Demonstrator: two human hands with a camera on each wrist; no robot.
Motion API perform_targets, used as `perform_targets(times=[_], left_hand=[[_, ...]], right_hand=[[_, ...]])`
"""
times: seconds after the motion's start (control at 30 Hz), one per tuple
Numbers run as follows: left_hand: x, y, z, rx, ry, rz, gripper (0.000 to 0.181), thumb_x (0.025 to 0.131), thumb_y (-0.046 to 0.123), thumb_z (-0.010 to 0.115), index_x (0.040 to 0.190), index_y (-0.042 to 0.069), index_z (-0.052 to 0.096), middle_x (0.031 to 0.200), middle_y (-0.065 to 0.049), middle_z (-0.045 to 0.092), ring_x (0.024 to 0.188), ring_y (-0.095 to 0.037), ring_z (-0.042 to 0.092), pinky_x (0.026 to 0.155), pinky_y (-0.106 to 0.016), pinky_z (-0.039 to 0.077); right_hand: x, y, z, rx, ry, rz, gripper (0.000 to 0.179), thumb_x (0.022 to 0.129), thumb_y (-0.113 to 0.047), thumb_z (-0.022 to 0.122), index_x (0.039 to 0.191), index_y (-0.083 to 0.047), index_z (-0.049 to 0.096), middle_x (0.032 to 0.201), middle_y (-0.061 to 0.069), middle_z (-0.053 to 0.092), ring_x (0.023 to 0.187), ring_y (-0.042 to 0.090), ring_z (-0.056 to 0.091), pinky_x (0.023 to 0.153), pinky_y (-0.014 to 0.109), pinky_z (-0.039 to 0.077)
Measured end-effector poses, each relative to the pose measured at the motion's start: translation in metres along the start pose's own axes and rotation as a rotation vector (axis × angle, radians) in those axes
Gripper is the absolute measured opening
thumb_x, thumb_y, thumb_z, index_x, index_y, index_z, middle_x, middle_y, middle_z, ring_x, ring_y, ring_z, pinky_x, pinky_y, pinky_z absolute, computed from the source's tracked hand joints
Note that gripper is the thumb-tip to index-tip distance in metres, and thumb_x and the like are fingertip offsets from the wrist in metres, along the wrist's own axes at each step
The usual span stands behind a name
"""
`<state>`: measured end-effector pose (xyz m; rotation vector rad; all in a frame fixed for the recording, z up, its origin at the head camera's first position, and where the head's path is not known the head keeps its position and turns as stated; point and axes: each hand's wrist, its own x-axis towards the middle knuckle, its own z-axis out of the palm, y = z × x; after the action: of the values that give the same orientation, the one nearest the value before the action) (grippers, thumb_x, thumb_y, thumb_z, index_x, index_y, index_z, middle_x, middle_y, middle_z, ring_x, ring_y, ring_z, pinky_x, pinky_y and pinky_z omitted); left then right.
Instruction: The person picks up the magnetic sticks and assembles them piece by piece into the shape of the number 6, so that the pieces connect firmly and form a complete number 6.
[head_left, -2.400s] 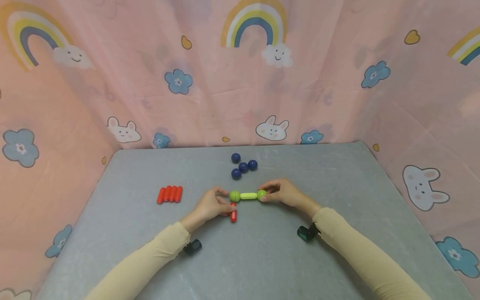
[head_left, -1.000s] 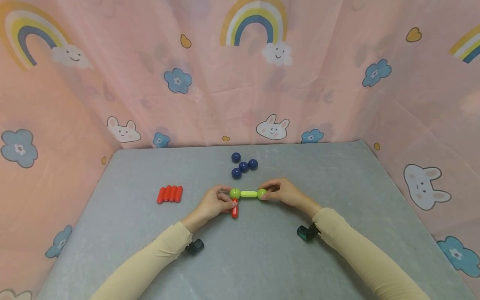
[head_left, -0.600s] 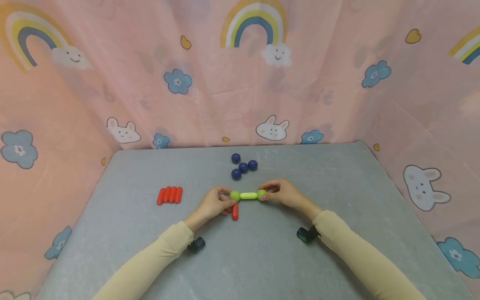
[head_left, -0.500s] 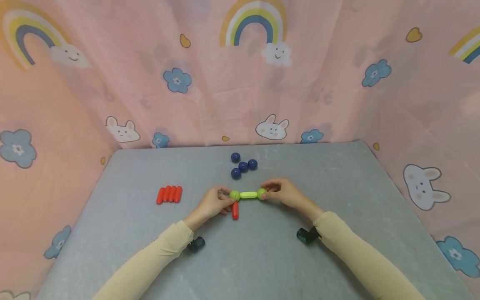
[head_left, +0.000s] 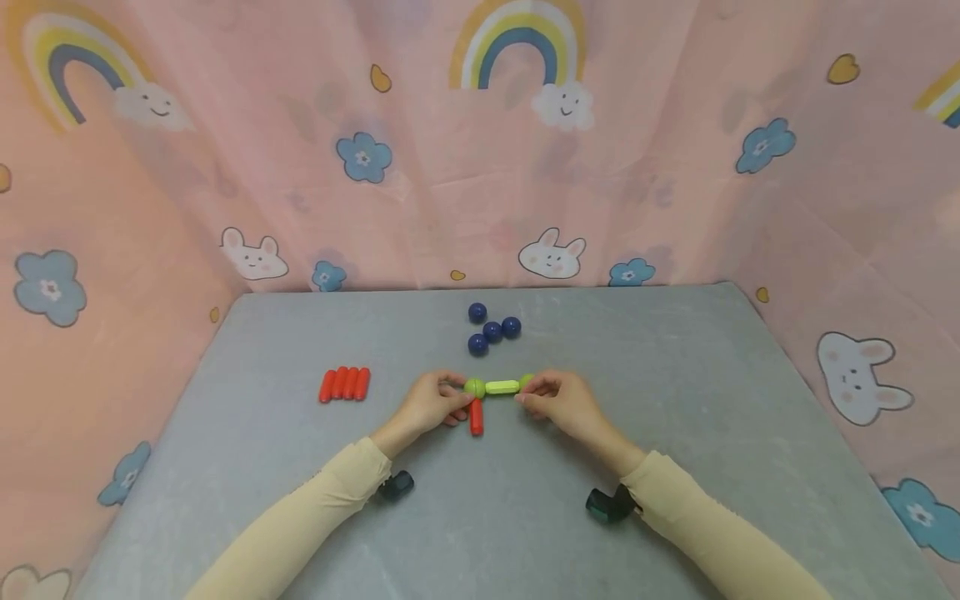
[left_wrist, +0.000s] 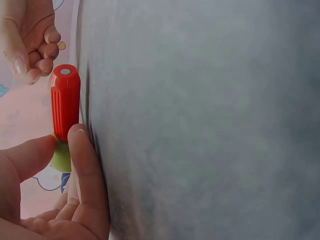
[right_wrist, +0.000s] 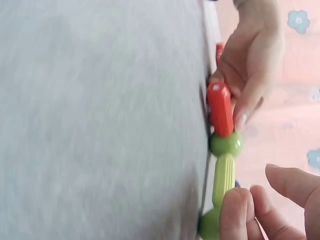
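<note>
My left hand (head_left: 435,404) pinches a red magnetic rod (head_left: 476,418) at its far end, where it meets a green ball (head_left: 474,387). In the left wrist view, thumb and index finger lie on either side of that joint. A light green rod (head_left: 502,387) runs right from this ball to a second green ball (head_left: 527,381), partly hidden behind my right hand (head_left: 566,408). The right wrist view shows the right thumb (right_wrist: 292,182) standing apart from the fingers, which are beside the second ball; nothing is pinched between them.
Several dark blue balls (head_left: 492,332) lie farther back on the grey table (head_left: 675,375). Several red rods (head_left: 345,383) lie side by side at the left. A pink patterned cloth (head_left: 420,217) hangs behind and at both sides.
The left hand has brought the red rod's end up against the left green ball. The right thumb and fingers, earlier around the second green ball, have let go and shifted slightly toward me.
</note>
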<state>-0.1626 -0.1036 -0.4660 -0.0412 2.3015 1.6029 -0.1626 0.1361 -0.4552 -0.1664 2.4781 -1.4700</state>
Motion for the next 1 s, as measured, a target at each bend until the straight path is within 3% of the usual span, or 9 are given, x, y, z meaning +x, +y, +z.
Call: perform_targets(times=[0.4, 0.63, 1.0], left_hand=[[0.003, -0.004, 0.0, -0.013, -0.02, 0.015, 0.036, 0.092, 0.012, 0.069, 0.123, -0.003, 0.059, 0.085, -0.016, 0.074, 0.061, -0.009, 0.066, 0.059, -0.027, 0.058], [0.0, -0.004, -0.005, 0.044, -0.055, 0.023, 0.035, 0.093, 0.013, 0.068, 0.124, -0.002, 0.059, 0.084, -0.013, 0.074, 0.066, -0.009, 0.067, 0.062, -0.028, 0.058], [-0.014, -0.01, -0.011, 0.024, -0.016, 0.096, 0.034, 0.091, 0.007, 0.067, 0.122, -0.005, 0.059, 0.088, -0.018, 0.075, 0.072, -0.013, 0.071, 0.066, -0.03, 0.059]], right_hand=[[-0.004, 0.004, 0.021, 0.05, -0.08, -0.04, 0.012, 0.086, -0.009, 0.074, 0.093, 0.001, 0.073, 0.077, 0.012, 0.073, 0.061, 0.009, 0.065, 0.059, 0.027, 0.056], [-0.005, 0.005, 0.02, 0.067, -0.089, -0.033, 0.014, 0.086, -0.009, 0.074, 0.095, 0.001, 0.073, 0.08, 0.014, 0.074, 0.063, 0.01, 0.066, 0.061, 0.028, 0.057], [-0.007, 0.003, 0.016, 0.082, -0.092, -0.039, 0.018, 0.086, -0.01, 0.075, 0.098, 0.003, 0.073, 0.083, 0.018, 0.074, 0.066, 0.011, 0.067, 0.064, 0.032, 0.059]])
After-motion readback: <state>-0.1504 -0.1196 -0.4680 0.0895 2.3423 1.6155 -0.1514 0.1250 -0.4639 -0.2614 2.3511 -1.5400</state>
